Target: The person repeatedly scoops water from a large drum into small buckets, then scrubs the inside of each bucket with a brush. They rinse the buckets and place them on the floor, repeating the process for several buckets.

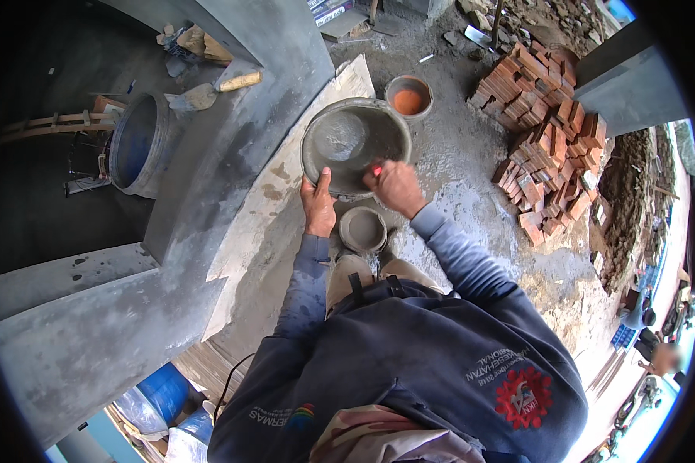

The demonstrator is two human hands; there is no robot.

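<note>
A wide, grey, mortar-smeared basin [390,140] is in front of me, with a wet grey patch inside it. My left hand [317,207] is closed on its near left rim, thumb on top. At the near right side of the basin, my right hand [398,188] is wrapped round a tool with a red handle [376,170]. The tool's working end is hidden or too blurred to make out. Nearer my feet stands a small grey bucket [363,229]. Just beyond the basin to the right is another bucket with an orange-red inside [410,100].
A trowel [201,97] with a wooden handle lies on the grey wall ledge at left. Past that wall stands a large round tub [137,145]. Stacked red bricks [556,143] rise at right beside a grey pillar [629,89]. Another person [662,359] is at the far right edge.
</note>
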